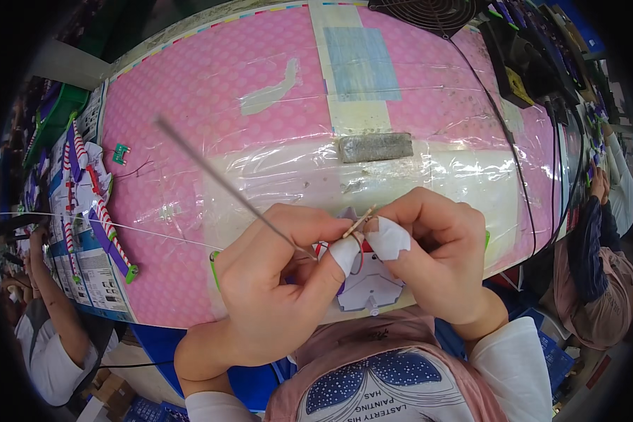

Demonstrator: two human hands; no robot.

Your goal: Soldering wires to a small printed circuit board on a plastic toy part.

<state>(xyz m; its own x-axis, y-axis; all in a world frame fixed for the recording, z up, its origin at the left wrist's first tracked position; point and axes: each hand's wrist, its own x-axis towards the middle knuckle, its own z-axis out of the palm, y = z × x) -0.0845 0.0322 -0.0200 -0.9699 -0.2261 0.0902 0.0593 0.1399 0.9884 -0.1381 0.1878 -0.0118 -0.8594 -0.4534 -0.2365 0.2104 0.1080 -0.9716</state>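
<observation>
Close in, the left hand (pixel 274 281) is closed around a thin metal rod (pixel 221 181) that slants off toward 10 o'clock. The right hand (pixel 429 246), at 3 o'clock from it, pinches a small wooden stick (pixel 359 225) above a white paper piece (pixel 369 285). Farther, at 12 o'clock on the pink worktop (pixel 218 91), lies a grey block (pixel 375 147).

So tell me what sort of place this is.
Probably a small-electronics assembly line. The pink bench is taped over with plastic, candy-striped parts wait at its left, and co-workers sit either side. Both hands pinch thin wires over a white piece.
</observation>
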